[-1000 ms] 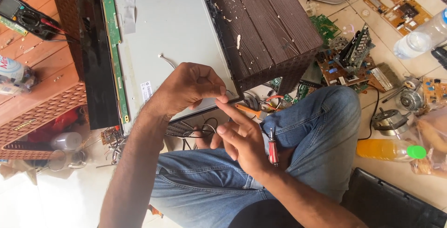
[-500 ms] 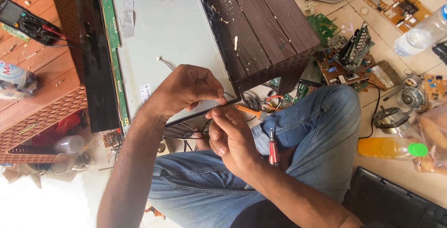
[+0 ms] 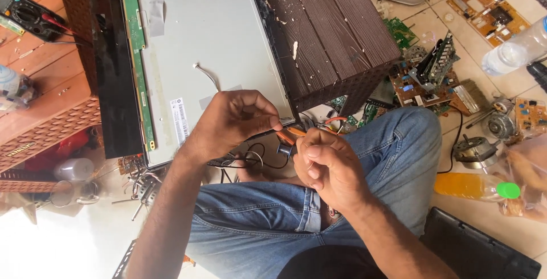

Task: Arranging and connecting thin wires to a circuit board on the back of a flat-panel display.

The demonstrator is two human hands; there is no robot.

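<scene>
— What have the hands got?

— I see my left hand point(image 3: 236, 122) curled, its fingertips pinching a thin dark strip point(image 3: 263, 135) at the lower edge of the grey display panel point(image 3: 222, 45). My right hand point(image 3: 327, 165) is closed into a loose fist just beside it, at three o'clock; orange-handled pliers point(image 3: 290, 135) poke out from its top. Both hover over my jeans-clad lap point(image 3: 342, 199).

— Any containers?

— A bottle point(image 3: 476, 187) holding orange liquid, green-capped, lies on the tiles at three o'clock. A clear plastic bottle point(image 3: 513, 48) lies at two o'clock; I cannot tell its contents. Circuit boards point(image 3: 484, 11) lie scattered near it, and a multimeter point(image 3: 28, 14) sits at ten o'clock.
</scene>
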